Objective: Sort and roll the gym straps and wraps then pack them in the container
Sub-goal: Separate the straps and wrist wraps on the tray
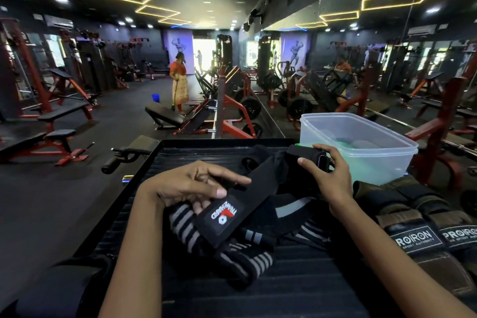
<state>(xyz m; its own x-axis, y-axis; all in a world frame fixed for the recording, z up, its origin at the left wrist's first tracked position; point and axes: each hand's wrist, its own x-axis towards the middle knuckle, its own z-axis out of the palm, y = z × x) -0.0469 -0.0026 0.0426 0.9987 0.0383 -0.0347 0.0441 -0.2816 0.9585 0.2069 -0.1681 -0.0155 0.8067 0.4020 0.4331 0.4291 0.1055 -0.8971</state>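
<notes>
Both hands were busy: left hand (196, 186) gripped the logo strap (232, 212), right hand (326, 170) clutched a rolled wrap (304, 156) beside the container (361, 137); loosen up and it'd probably unroll

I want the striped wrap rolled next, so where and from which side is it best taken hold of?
Probably by its loose end, the black-and-grey striped flap lying nearest the person on the ribbed black mat. Come from the near side, from above, pinching across its width. That end lies flat and uncovered, while the rest runs under the black logo strap held by the left hand.
</notes>
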